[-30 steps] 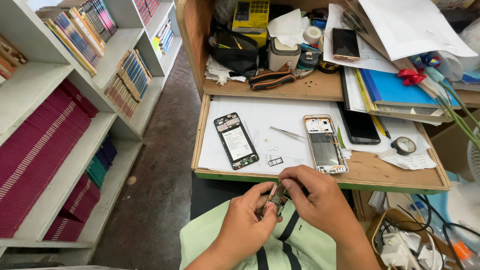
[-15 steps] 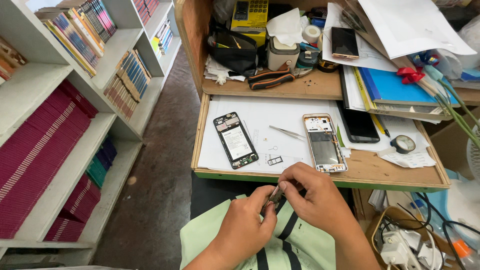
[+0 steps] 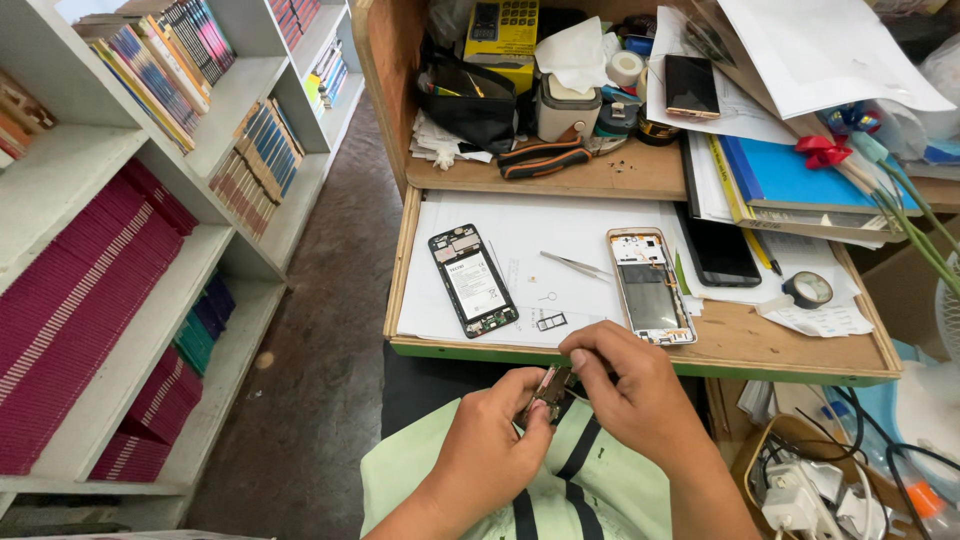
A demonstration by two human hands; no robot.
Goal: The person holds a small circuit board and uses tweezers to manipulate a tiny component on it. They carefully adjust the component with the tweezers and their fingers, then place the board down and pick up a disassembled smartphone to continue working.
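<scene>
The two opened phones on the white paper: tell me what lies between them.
In the head view, between the black opened phone and the gold-framed phone lie metal tweezers, a small pin and a card tray.

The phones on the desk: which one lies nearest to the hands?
The opened phone with the pale gold frame, at the desk's front edge just above the right hand. The black opened phone and the dark phone lie farther away.

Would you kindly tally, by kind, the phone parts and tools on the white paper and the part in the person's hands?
Opened phone bodies: 2, a black one and a gold-edged one
Tweezers: 1
Card tray: 1
Small part held between left hand and right hand: 1
Total: 5
</scene>
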